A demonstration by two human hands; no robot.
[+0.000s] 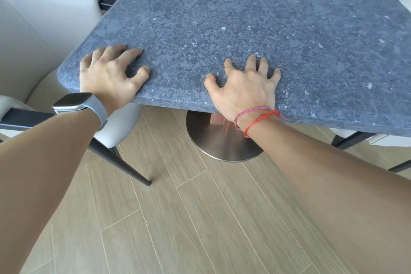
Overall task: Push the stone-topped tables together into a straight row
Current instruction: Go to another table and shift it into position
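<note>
Item: stone-topped table (pixel 244 29), a grey-blue speckled slab on one round metal base (pixel 222 142). It is standing on a wood-plank floor (pixel 200 218) directly ahead of the person, with its near edge lying under both palms. No second table is showing, so the line of the row is not being judged here. Risks, as estimated: a heavy top on a single pedestal is likely tending to rock or pivot rather than slide if the push is going in high or unevenly. The left hand is sitting close to the near-left corner and the right nearer mid-edge, so the table may be swinging off line. A white chair (pixel 33 40) is standing just beside that corner and a dark chair leg (pixel 347 138) is reaching under the right side; either may be catching the top or base. The base may also be scraping the planks. Left hand (pixel 109 73), watch (pixel 75 102) at the wrist: it is lying spread on the top, fingers splayed and arched, tips pressing the stone, grasping nothing. Right hand (pixel 246 87), cord bracelets (pixel 258 118) at the wrist: likewise spread and pressing, with its heel overhanging the near edge.
</note>
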